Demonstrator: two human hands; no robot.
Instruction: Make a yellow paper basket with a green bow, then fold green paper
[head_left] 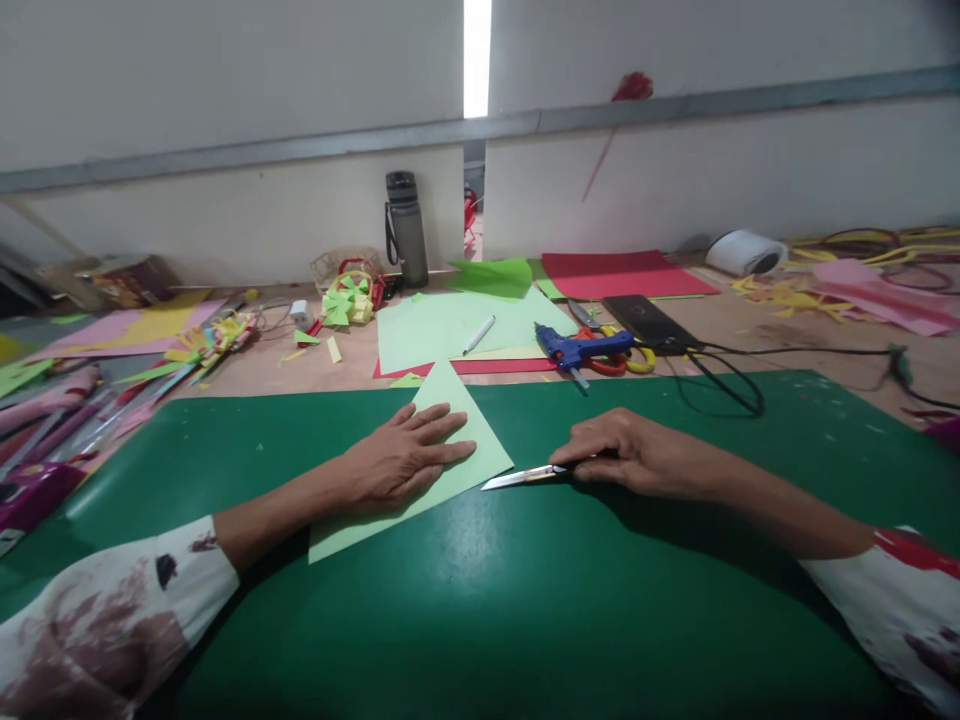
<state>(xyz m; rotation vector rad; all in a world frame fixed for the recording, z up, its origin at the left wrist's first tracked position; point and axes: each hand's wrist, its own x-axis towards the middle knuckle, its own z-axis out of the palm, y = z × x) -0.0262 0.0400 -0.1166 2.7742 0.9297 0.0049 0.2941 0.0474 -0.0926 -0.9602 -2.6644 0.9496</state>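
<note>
A sheet of light green paper (469,420), its visible outline pointed at the top and looking folded, lies aslant on the green mat (450,620). My left hand (409,455) rests flat on it with fingers spread, covering its middle. In my right hand (626,455) is a utility knife (525,477), held low over the mat. Its blade points left, with the tip just beside the paper's right corner. The knife's handle is mostly hidden by my fingers.
Behind the mat lie a blue glue gun (585,345), a black phone-like device (649,322) with a cable, a white marker (480,334) and red paper (622,273). A dark bottle (406,230) stands by the wall. Paper scraps and tools crowd the left side.
</note>
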